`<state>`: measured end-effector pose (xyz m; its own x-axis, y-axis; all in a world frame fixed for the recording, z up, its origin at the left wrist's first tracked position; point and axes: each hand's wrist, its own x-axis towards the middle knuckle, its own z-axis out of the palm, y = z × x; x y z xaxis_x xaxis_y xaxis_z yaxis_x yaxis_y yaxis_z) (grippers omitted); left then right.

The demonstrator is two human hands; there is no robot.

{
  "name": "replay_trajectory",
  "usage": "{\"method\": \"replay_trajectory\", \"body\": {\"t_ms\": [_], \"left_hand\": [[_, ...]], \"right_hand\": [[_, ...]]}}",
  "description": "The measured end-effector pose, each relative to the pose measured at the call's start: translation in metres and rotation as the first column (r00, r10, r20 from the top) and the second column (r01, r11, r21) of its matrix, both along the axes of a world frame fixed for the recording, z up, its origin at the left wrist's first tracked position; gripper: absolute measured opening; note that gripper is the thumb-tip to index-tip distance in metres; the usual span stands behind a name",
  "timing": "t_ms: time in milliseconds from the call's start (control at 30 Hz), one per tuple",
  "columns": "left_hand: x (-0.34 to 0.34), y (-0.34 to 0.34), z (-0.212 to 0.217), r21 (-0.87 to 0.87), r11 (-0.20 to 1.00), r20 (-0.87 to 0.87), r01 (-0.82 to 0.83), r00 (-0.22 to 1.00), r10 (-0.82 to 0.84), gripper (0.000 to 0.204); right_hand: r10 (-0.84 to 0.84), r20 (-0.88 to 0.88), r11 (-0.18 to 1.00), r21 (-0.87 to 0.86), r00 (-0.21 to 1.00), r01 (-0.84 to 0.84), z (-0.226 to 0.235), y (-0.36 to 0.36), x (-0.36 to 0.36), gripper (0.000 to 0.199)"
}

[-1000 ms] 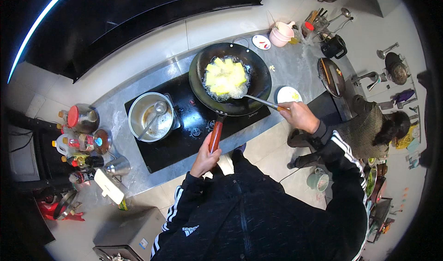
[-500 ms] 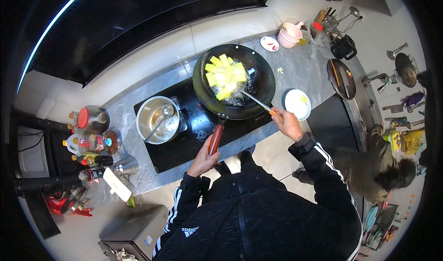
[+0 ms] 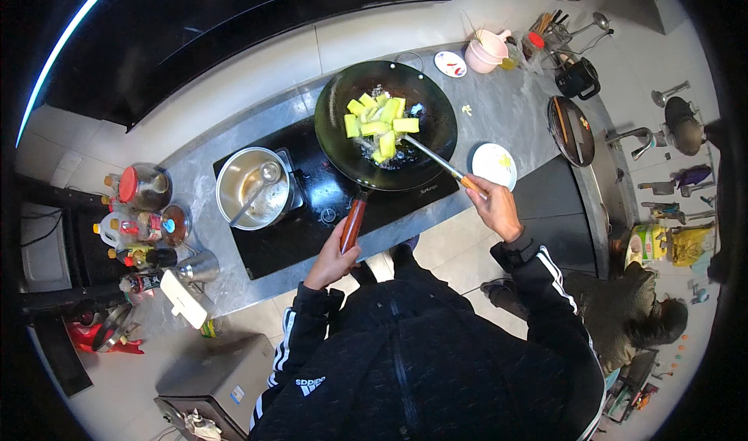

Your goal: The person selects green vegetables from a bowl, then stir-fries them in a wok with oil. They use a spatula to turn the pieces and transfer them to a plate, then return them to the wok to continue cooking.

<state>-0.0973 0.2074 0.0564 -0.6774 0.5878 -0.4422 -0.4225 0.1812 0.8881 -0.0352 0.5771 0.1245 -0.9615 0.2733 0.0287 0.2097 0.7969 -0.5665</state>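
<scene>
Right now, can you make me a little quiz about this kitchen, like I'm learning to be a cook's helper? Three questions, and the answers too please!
1. True or false: the left grip holds the red-brown handle of the wok.

2. Pick one: what colour is the lid of the big round jar at the left end of the counter?
A) blue
B) red
C) green

3. Where does the far end of the metal utensil in the right grip reach?

Key:
1. True.
2. B, red.
3. Into the wok, to the green pieces.
</scene>
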Motion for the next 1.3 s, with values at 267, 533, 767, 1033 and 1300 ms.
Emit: {"method": "replay_trajectory", "body": {"t_ms": [267, 533, 767, 1033, 1300], "left_hand": [[-0.001, 0.001, 0.006, -0.026, 0.999, 0.023, 0.023, 0.999, -0.023, 0.077], [0.003, 0.002, 0.000, -0.030, 0.999, -0.009, -0.020, 1.000, 0.020, 0.076], [0.006, 0.002, -0.009, 0.004, 0.999, -0.057, -0.039, 0.998, 0.039, 0.073], [0.013, -0.002, -0.019, -0.069, 0.997, -0.187, -0.036, 0.982, 0.022, 0.076], [0.011, 0.000, -0.011, -0.138, 0.989, -0.162, -0.057, 0.986, 0.034, 0.077]], "right_hand": [[0.132, -0.056, 0.954, 0.278, 0.990, -0.111, 0.034, -0.014, -0.010, 0.033], [0.266, -0.058, 0.797, 0.575, 0.962, -0.185, 0.050, -0.039, -0.023, 0.033], [0.355, -0.038, 0.782, 0.559, 0.934, -0.275, 0.080, -0.038, -0.016, 0.033], [0.200, 0.197, 0.688, 0.669, 0.960, -0.280, 0.138, 0.003, -0.035, 0.026], [0.112, 0.480, 0.785, 0.494, 0.870, -0.373, 0.179, 0.049, -0.109, 0.025]]}}
